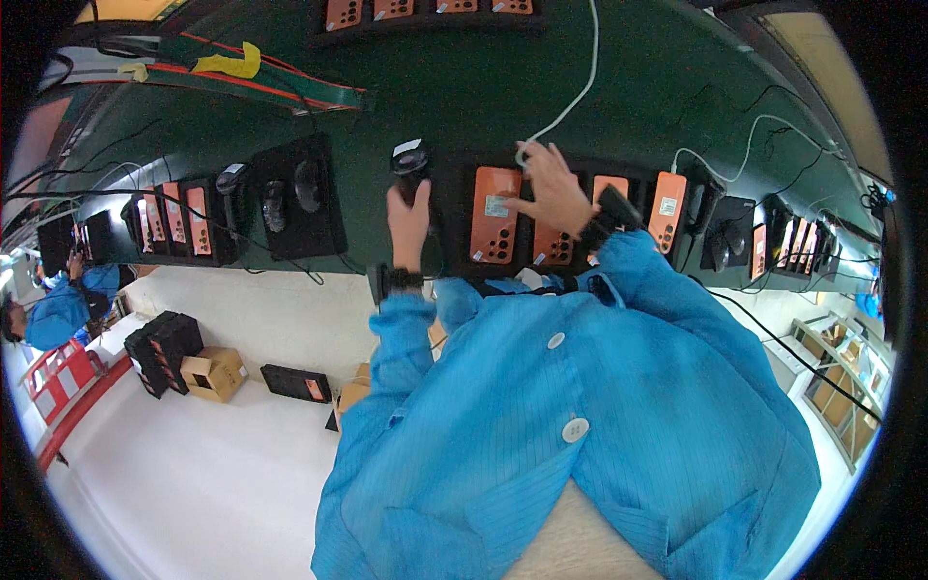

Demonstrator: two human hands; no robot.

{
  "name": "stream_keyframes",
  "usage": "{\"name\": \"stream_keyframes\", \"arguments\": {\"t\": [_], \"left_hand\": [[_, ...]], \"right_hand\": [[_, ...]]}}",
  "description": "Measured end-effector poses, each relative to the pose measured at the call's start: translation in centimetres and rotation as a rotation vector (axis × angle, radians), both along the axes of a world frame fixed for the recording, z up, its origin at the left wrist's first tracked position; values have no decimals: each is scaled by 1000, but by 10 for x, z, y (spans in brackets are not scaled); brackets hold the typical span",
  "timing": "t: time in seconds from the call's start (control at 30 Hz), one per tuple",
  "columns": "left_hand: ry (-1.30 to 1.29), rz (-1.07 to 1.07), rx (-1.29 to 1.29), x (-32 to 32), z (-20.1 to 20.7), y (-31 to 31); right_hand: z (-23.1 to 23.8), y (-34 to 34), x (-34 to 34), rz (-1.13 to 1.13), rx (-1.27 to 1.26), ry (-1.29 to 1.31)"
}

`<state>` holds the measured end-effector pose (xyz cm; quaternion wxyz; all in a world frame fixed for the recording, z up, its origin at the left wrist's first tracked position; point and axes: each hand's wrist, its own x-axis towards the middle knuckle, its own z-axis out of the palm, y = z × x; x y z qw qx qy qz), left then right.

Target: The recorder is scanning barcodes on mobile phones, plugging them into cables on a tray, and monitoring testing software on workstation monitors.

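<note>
My left hand (409, 217) is closed around the handle of a black handheld barcode scanner (410, 157), whose head carries a white label. My right hand (559, 193) hovers over a row of orange phones with its fingers apart. Its thumb reaches over the labelled back of the leftmost orange phone (493, 232); contact is unclear. The looped end of a white cable (565, 109) lies beside its fingertips. Partly under that hand is a second orange phone (553, 246). A third orange phone (609, 184) is half hidden by my wrist; another orange phone (667, 208) stands to its right.
The green bench (406, 77) bears a black mat (300, 208) with mice at left and a phone tray (425, 34) at the far edge. More phones (197, 217) and scanners flank me. Cardboard boxes (215, 375) and black cases (164, 353) sit on the floor. Another person (58, 309) is far left.
</note>
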<state>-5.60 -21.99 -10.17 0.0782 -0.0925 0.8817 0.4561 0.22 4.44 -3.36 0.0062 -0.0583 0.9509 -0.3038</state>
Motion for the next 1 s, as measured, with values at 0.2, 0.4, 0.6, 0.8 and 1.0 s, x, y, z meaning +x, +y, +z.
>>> {"name": "stream_keyframes", "arguments": {"t": [0.2,0.4,0.6,0.8,1.0], "left_hand": [[-391,-13,566,-17,8,4],[-498,-121,419,42,68,-7],[-543,-300,258,84,93,9],[-554,-370,178,94,99,24],[-621,-415,280,96,127,24]], "right_hand": [[-21,-35,3,-29,169,-106],[-26,-32,9,-18,111,-7],[-34,-31,11,9,134,55],[-49,-28,14,40,274,167],[-57,-32,10,-37,469,214]]}}
